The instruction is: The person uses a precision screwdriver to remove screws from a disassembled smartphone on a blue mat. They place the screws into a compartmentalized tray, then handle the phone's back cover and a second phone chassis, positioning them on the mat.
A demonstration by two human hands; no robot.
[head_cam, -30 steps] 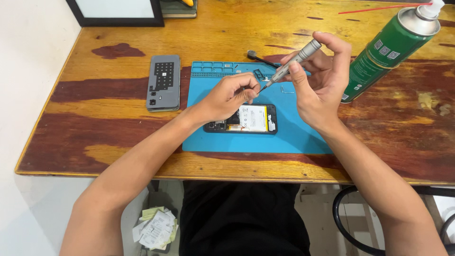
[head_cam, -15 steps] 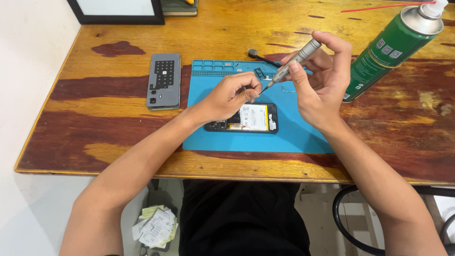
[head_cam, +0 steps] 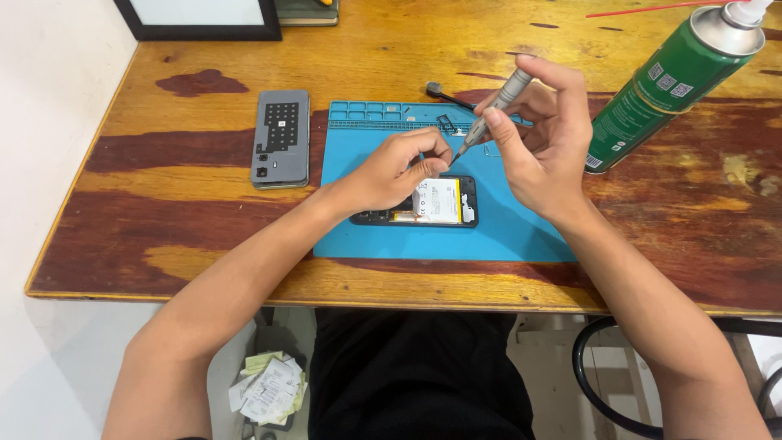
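Gripping a tilted screwdriver (head_cam: 494, 109), right hand (head_cam: 539, 140) meets left hand (head_cam: 401, 168), seemingly at its tip.

A wooden table (head_cam: 204, 236) fills most of the view, its top worn, with dark red-brown patches over yellow-orange grain and a pale front edge. To the left stands a plain white wall (head_cam: 49, 98), with the table's side just beside it. At the table's far edge sits a black frame (head_cam: 199, 33) with a pale panel. Below the front edge, the pale floor (head_cam: 73, 367) holds a heap of crumpled papers (head_cam: 269, 389). A black cable (head_cam: 599, 391) loops at lower right. Light is even and soft.
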